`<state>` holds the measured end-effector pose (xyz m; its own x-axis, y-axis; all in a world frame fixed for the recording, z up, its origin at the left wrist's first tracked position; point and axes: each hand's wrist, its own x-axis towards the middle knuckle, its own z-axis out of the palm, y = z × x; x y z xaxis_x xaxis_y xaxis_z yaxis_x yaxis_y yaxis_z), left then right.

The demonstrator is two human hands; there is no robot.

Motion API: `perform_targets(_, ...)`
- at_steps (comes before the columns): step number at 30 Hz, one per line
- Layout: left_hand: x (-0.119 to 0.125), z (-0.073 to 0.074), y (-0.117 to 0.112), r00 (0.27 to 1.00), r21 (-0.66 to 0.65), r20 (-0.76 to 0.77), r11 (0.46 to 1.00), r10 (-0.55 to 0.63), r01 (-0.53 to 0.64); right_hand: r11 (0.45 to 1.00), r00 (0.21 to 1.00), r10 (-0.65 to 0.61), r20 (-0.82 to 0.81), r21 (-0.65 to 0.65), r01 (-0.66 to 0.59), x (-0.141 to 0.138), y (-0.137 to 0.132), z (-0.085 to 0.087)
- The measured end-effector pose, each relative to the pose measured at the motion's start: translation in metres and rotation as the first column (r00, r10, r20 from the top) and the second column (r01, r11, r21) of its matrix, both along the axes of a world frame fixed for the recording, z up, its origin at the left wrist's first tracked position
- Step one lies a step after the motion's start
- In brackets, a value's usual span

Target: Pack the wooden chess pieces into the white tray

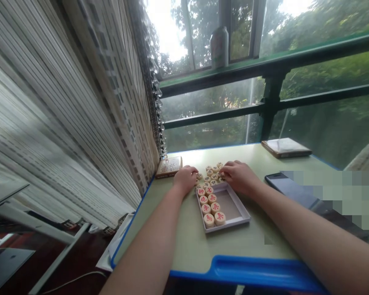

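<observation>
A shallow white box [238,223] lies on the table with red-lettered xiangqi pieces [215,207] standing in two columns along its left side. The right part of the box shows its bare grey floor. Beyond its far edge sits a cluster of loose xiangqi pieces [214,177] with dark characters. My left hand [186,179] is at the left of this cluster, its curled fingers closed against a piece. On the other side, my right hand [238,174] has bent fingers closed on a piece at the cluster's right edge. The fingertips partly hide these pieces.
A small decorated box [169,167] lies at the table's far left, by the curtain [117,102]. At the far right is a flat box [285,146]. A dark phone [283,184] rests right of my right forearm. A can [219,47] stands on the window rail.
</observation>
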<state>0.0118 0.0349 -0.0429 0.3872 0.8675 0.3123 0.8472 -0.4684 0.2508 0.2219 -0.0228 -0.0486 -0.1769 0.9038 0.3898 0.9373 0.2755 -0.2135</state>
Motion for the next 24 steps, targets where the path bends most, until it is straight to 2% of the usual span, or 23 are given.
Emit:
perform_targets(4,-0.002,0.002,-0.002,0.999,0.0,0.025,0.999,-0.034,0.034,0.999,0.997,0.046,-0.067,0.005,-0.046,-0.003,-0.006,0.007)
perform_targets(9,-0.004,0.003,-0.004,0.997,-0.018,0.076,1.0,-0.016,0.017,0.984,0.977,0.165,-0.138,-0.043,-0.172,-0.007,-0.018,0.017)
perform_targets(12,-0.004,0.001,-0.004,0.997,-0.008,0.076,1.0,-0.025,0.025,0.972,0.972,0.205,-0.112,-0.093,-0.216,-0.011,-0.024,0.02)
perform_targets(16,-0.005,-0.003,-0.002,0.997,-0.011,0.074,0.999,-0.038,0.039,0.973,0.979,0.199,-0.047,-0.111,-0.204,-0.017,-0.025,0.017)
perform_targets(20,-0.008,-0.004,0.006,0.993,-0.062,0.115,0.998,0.004,0.004,0.962,0.972,0.229,-0.051,-0.139,-0.234,-0.02,-0.024,0.014)
perform_targets(24,-0.007,-0.001,0.012,0.983,-0.149,0.154,0.986,0.096,-0.073,0.956,0.966,0.255,-0.053,-0.136,-0.26,-0.025,-0.03,0.016)
